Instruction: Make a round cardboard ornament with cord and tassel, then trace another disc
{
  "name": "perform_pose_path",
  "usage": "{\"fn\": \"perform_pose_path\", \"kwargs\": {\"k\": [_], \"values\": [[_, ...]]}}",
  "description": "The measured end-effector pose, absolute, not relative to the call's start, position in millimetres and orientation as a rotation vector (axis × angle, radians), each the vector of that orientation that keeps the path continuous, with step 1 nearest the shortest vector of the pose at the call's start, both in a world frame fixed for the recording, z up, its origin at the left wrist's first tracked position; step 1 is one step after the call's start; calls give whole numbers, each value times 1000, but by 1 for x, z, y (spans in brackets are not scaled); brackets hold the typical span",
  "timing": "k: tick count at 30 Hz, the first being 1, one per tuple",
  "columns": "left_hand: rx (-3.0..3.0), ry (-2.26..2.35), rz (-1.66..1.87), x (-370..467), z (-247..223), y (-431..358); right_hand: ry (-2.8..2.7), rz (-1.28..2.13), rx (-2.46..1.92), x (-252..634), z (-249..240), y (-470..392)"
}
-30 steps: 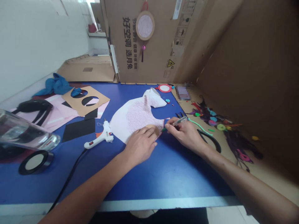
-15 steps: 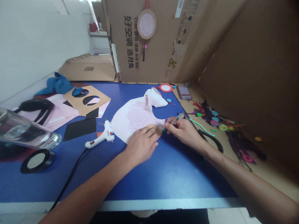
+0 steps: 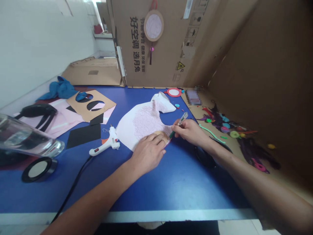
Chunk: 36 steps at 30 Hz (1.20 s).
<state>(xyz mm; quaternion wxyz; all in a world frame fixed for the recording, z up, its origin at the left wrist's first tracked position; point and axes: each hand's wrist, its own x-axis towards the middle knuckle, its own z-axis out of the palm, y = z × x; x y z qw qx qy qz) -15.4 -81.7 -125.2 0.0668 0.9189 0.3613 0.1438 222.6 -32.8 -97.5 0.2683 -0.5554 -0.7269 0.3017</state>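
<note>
A white sheet with a lilac crinkled pattern (image 3: 144, 122) lies on the blue table, its right part cut and curled. On it rests a tan cardboard disc (image 3: 161, 134), partly covered by my left hand (image 3: 149, 151), which lies flat with its fingers stretched out and presses the disc down. My right hand (image 3: 186, 130) pinches a clear-barrelled pen (image 3: 182, 118), tilted, with its tip down at the disc's right edge. What the tip is marking is too small to make out.
A white glue gun (image 3: 107, 142) with a black cord lies left of the sheet. Further left are a glass cylinder (image 3: 29, 138), a roll of tape (image 3: 37, 169) and cut card (image 3: 97, 112). Beads and tassels (image 3: 227, 124) lie right; a cardboard wall (image 3: 168, 65) stands behind.
My right hand has shifted slightly, and the pen stands more upright, its tip further along the disc's right edge. My left hand stays in place on the disc.
</note>
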Motion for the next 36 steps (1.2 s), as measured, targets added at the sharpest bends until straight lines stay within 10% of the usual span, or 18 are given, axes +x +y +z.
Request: {"fn": "perform_pose_path", "kwargs": {"k": [36], "values": [[2767, 1093, 430, -15, -127, -82, -2020, 916, -1560, 218, -94, -12]]}}
